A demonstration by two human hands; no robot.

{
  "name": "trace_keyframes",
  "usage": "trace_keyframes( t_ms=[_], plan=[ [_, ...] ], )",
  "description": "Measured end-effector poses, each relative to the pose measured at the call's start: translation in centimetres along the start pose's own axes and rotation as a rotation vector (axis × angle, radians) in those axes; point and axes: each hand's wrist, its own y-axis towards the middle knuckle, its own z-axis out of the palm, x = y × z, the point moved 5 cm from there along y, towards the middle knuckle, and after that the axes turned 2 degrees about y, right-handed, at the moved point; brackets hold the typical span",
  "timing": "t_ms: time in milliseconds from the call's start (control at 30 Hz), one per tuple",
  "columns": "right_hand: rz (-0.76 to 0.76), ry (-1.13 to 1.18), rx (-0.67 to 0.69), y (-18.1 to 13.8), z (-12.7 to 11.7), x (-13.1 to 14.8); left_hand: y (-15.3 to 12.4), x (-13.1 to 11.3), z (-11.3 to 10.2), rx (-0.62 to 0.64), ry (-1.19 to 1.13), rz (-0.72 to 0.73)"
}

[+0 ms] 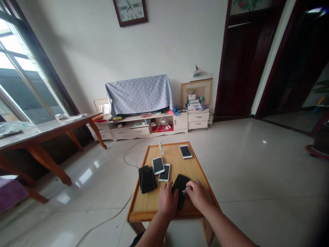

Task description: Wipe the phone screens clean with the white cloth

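Note:
A black phone (181, 180) lies near the front of the small wooden table (174, 151). At its left edge is my left hand (167, 200), fingers curled and thumb against the phone, holding it in place. My right hand (197, 195) pinches a small grey cloth (184, 192) over the phone's face. Part of the phone is hidden by my hands. Further left, dark phones (147, 180) lie overlapped. A white phone (158, 165) rests partly on another white phone (166, 173), and a third white phone (185, 151) lies at the far right corner.
A small clear pump bottle (161, 148) stands at the table's far edge. A cable (113, 216) runs over the tiled floor on the left. Beyond are a low white cabinet (133, 131) with a cloth-covered object (140, 94) and a larger table (48, 133) by the window.

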Motion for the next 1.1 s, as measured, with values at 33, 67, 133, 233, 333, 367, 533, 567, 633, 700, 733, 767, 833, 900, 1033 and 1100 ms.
trace_keyframes(
  t_ms=[33,67,133,233,333,367,533,567,633,700,733,767,833,900,1033,1100],
  plan=[
    [0.009,0.005,-0.009,0.0,0.1,-0.1,-0.5,0.1,-0.4,0.000,0.010,0.005],
    [0.017,0.012,-0.021,-0.1,0.1,-0.1,-1.1,0.2,-0.7,0.001,0.027,0.013],
    [0.027,0.032,-0.046,-0.1,0.0,0.0,-2.2,0.5,-1.4,0.015,0.078,0.024],
    [0.019,0.070,-0.076,0.0,-0.4,0.5,-3.1,0.9,-1.9,0.041,0.139,-0.002],
    [-0.004,0.103,-0.107,0.5,-1.2,1.2,-3.0,1.1,-2.1,0.042,0.149,-0.004],
    [-0.012,0.110,-0.116,0.7,-1.4,1.5,-2.8,1.1,-2.2,0.043,0.147,0.008],
    [-0.066,0.099,-0.092,1.5,-1.0,2.6,-1.9,1.0,-2.7,0.062,0.142,0.088],
    [-0.077,0.085,-0.079,1.6,-0.6,2.7,-1.9,1.1,-2.8,0.056,0.144,0.092],
    [-0.096,0.044,-0.054,1.8,0.2,2.6,-2.0,1.2,-2.9,0.033,0.155,0.085],
    [-0.111,-0.009,-0.032,2.0,1.0,2.4,-2.1,1.3,-2.9,0.003,0.170,0.083],
    [-0.117,-0.036,-0.020,2.1,1.2,2.3,-2.2,1.2,-2.9,-0.009,0.178,0.088],
    [-0.122,-0.061,-0.010,2.2,1.3,2.2,-2.2,1.2,-2.8,-0.019,0.184,0.093],
    [-0.132,-0.103,0.010,2.2,1.3,2.2,-2.2,1.1,-2.7,-0.028,0.190,0.093],
    [-0.168,-0.187,0.049,1.6,1.3,2.9,-2.0,1.2,-2.6,-0.021,0.189,0.083],
    [-0.289,-0.378,0.195,-1.6,2.4,4.6,-1.8,1.5,-2.4,-0.014,0.160,0.066],
    [-0.339,-0.388,0.270,-3.1,3.0,5.1,-1.7,1.6,-2.3,-0.014,0.140,0.064]
  ],
)
